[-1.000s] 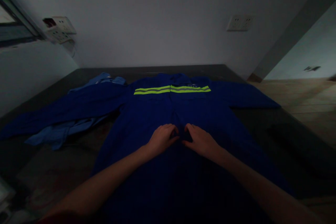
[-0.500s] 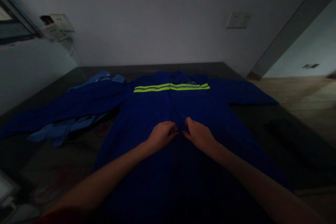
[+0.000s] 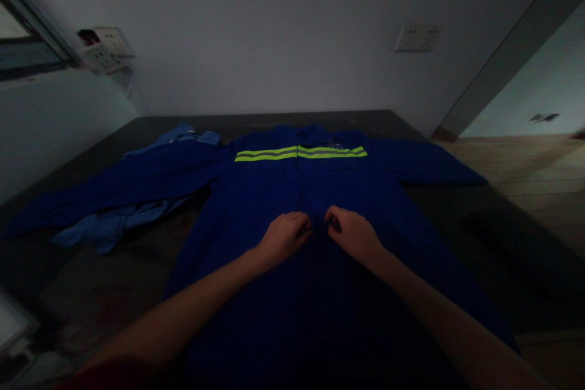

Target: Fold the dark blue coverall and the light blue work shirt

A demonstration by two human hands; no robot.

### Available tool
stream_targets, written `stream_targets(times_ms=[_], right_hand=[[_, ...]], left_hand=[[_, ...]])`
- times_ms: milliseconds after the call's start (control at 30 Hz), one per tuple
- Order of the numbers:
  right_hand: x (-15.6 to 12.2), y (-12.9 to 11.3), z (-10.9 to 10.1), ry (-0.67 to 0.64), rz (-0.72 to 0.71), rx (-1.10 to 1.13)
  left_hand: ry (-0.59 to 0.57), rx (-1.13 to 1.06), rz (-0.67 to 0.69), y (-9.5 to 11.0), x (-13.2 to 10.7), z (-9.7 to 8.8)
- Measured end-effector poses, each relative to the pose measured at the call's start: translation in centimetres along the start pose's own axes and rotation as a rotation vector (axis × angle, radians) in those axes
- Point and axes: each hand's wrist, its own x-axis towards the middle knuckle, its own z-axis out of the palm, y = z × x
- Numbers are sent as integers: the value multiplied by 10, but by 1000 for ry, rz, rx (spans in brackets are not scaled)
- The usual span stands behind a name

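Note:
A dark blue work jacket (image 3: 274, 195) with a yellow-green reflective chest stripe (image 3: 299, 153) lies spread flat on a dark table (image 3: 114, 268), sleeves out to both sides. My left hand (image 3: 283, 236) and my right hand (image 3: 351, 234) rest side by side at the jacket's front opening, about mid-length. Both have their fingers curled and pinched on the fabric edges at the centre line. What exactly sits between the fingertips is too dark to make out.
A lighter blue garment (image 3: 119, 222) lies crumpled under the jacket's left sleeve. A white wall with sockets (image 3: 418, 38) stands behind the table. A dark flat object (image 3: 516, 250) lies at the table's right edge, with wooden floor (image 3: 539, 177) beyond.
Both hands stayed at the jacket's centre line, shifting only slightly. My right hand's fingers curled tighter onto the fabric.

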Motion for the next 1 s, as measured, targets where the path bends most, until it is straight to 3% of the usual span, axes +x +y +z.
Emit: stream_targets(times_ms=[200,467,767,1000], right_hand=[[3,11,10,16,-33,410],[-1,-6,-1,212,-163,424],[8,6,15,46,-41,744],[3,7,20,-64,-72,681]], left_hand=[[51,-117,-4,-2,1,4],[61,-66,-10,-2,1,1],[121,-115,-67,3,-1,-4],[75,-127,-95,2,0,-1]])
